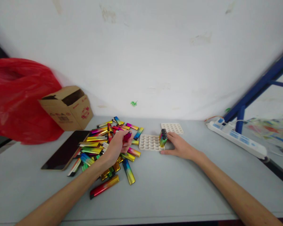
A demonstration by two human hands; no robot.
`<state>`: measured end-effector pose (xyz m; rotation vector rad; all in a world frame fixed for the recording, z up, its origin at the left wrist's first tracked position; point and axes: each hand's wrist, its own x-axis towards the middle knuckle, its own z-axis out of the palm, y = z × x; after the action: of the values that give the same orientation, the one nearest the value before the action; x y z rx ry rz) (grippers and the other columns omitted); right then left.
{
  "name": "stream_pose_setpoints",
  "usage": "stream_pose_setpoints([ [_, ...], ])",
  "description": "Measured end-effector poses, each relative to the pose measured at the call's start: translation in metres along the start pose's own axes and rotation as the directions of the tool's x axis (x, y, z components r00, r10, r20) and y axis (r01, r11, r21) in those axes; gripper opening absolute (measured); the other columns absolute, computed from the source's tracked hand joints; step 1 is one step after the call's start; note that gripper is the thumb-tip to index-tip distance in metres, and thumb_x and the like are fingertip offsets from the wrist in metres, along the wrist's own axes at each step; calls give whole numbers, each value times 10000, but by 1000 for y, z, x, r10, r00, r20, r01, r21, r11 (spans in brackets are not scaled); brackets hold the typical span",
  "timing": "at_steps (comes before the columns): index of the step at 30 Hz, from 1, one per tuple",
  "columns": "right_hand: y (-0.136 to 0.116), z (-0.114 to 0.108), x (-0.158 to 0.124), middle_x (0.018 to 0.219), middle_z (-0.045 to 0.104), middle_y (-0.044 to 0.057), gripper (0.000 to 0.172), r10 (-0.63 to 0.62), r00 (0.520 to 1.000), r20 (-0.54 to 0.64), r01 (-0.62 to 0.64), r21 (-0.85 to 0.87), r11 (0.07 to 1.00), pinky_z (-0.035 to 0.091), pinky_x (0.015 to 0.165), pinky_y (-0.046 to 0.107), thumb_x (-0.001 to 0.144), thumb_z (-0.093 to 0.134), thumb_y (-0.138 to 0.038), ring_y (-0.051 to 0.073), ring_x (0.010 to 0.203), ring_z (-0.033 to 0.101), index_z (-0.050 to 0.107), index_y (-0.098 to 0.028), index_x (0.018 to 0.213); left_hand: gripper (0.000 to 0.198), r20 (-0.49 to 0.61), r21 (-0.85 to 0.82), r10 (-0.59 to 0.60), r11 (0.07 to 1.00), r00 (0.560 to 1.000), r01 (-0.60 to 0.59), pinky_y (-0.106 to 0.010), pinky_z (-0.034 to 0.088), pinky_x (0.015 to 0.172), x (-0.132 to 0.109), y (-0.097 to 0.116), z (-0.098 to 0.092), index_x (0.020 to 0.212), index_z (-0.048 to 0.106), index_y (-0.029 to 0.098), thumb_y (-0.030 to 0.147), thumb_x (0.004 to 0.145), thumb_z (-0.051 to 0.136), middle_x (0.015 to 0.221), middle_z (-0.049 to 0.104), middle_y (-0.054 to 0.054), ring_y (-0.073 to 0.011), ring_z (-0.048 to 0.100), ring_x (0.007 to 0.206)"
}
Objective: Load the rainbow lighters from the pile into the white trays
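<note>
My left hand [119, 146] is closed around a shiny purple lighter [127, 137], held above the right side of a lighter pile [91, 144]. These metallic lighters are red, gold, green, blue and pink, lying in all directions. Right of them a white tray [148, 143] with rows of round holes lies flat. Several lighters [163, 138] stand upright in a row at its right end. My right hand [176, 146] grips that end, thumb at the near corner and fingers curled beside the standing lighters. Its fingertips are partly hidden by them.
A second white holed tray [172, 128] lies behind my right hand. At left are a dark tablet [67, 150], an open cardboard box [68, 110] and a red plastic bag [21, 100]. A white power strip [237, 139] lies at right, near a blue metal frame [257, 84].
</note>
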<state>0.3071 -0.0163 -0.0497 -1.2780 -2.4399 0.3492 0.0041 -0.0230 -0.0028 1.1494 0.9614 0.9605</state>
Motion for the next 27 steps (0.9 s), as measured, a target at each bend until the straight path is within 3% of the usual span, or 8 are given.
stream_pose_setpoints([
  [3, -1, 0, 1, 1051, 627, 130, 597, -5, 1000, -3, 5, -7, 1000, 515, 854, 425, 816, 750, -686, 300, 950, 603, 629, -162, 1075, 427, -13, -38, 21, 999, 1000, -22, -172, 175, 395, 2, -1, 0, 661, 481, 190, 570, 827, 582, 519, 312, 74, -59, 224, 418],
  [7, -1, 1, 2, 1051, 632, 126, 603, -7, 1000, -9, 7, -10, 1000, 512, 857, 419, 805, 762, -685, 296, 950, 604, 634, -159, 1070, 353, 83, -86, 40, 996, 996, -33, -186, 252, 382, 3, 0, 1, 858, 509, 214, 552, 836, 609, 547, 419, 75, -89, 303, 412],
  [10, -1, 1, 2, 1052, 638, 125, 613, -8, 1000, -22, 8, -10, 1000, 507, 871, 418, 798, 772, -683, 296, 961, 605, 637, -153, 1074, 233, 89, 34, 102, 994, 991, -105, -218, 370, 429, 4, 1, 7, 894, 506, 232, 440, 888, 612, 593, 515, 58, -123, 426, 457],
  [12, -2, 2, 3, 1062, 646, 124, 631, -9, 999, -32, 9, -1, 1000, 504, 869, 414, 786, 785, -681, 294, 961, 607, 637, -155, 1102, 184, 86, 198, 186, 960, 979, -200, -252, 473, 551, 5, 1, 13, 888, 577, 217, 388, 900, 643, 681, 609, 16, -152, 548, 577],
  [16, -2, 3, 3, 1047, 650, 106, 676, 13, 999, -42, -12, 19, 1000, 498, 834, 392, 748, 823, -673, 277, 925, 607, 630, -165, 1150, 157, 209, 448, 353, 795, 912, -410, -290, 511, 795, 8, 6, 30, 951, 771, 214, 329, 844, 762, 991, 731, -73, -217, 645, 902],
  [19, -2, 3, 3, 1010, 640, 87, 661, 18, 999, -49, -17, 8, 1000, 489, 813, 379, 742, 822, -683, 267, 904, 596, 639, -174, 1122, 154, 339, 462, 350, 747, 873, -478, -302, 503, 818, 13, 12, 43, 976, 820, 242, 302, 840, 777, 1012, 758, -76, -219, 655, 863],
  [22, 0, 3, 3, 994, 631, 78, 625, 0, 999, -42, 0, 2, 1000, 483, 808, 374, 754, 811, -685, 262, 898, 587, 652, -183, 1091, 160, 379, 453, 333, 747, 864, -487, -304, 499, 788, 20, 12, 53, 992, 824, 243, 292, 850, 771, 988, 771, -76, -221, 667, 810],
  [27, 4, 0, 3, 998, 633, 74, 567, -52, 998, -26, 53, 30, 998, 480, 816, 366, 773, 824, -634, 256, 906, 585, 668, -186, 1084, 153, 510, 543, 363, 567, 780, -620, -316, 470, 837, 28, -4, 59, 1025, 792, 251, 307, 938, 680, 981, 753, -68, -226, 665, 862],
])
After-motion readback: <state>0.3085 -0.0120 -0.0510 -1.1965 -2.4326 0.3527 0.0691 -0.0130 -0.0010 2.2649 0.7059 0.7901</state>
